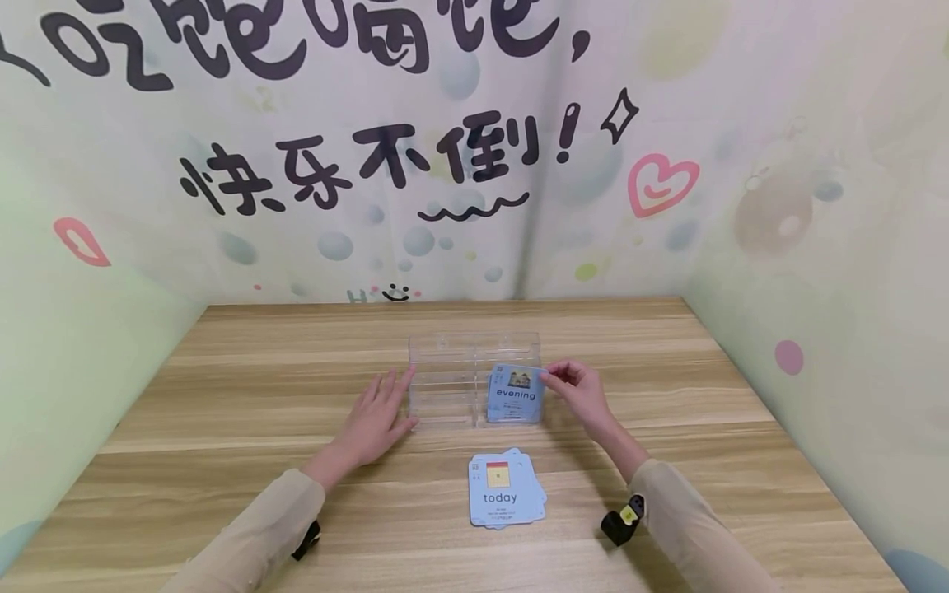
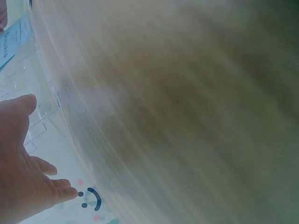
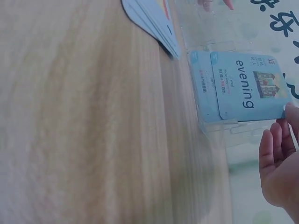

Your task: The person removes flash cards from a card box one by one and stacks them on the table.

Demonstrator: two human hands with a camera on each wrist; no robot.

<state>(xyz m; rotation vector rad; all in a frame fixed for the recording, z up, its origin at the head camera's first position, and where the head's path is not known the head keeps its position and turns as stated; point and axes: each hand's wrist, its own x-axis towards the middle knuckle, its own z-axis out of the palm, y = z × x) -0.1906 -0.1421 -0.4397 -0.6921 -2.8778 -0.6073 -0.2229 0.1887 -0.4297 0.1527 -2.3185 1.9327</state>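
A clear plastic card holder point(image 1: 442, 380) with several compartments stands on the table. In its lower right compartment is a light blue card marked "evening" point(image 1: 515, 394); the right wrist view shows another blue card point(image 3: 203, 88) behind it. My right hand point(image 1: 582, 397) pinches the "evening" card's upper right corner between thumb and fingers. At the holder's left side my left hand point(image 1: 376, 418) rests with fingers spread, its fingertips touching the edge. Nearer to me lies a loose stack of blue cards point(image 1: 504, 490), topped by one marked "today".
The wooden table point(image 1: 296, 346) reaches back to a printed wall cloth point(image 1: 460, 247) with dark lettering. Side cloths rise at the left and right. Black straps are on both wrists, the right one point(image 1: 621, 520) carrying a yellow mark.
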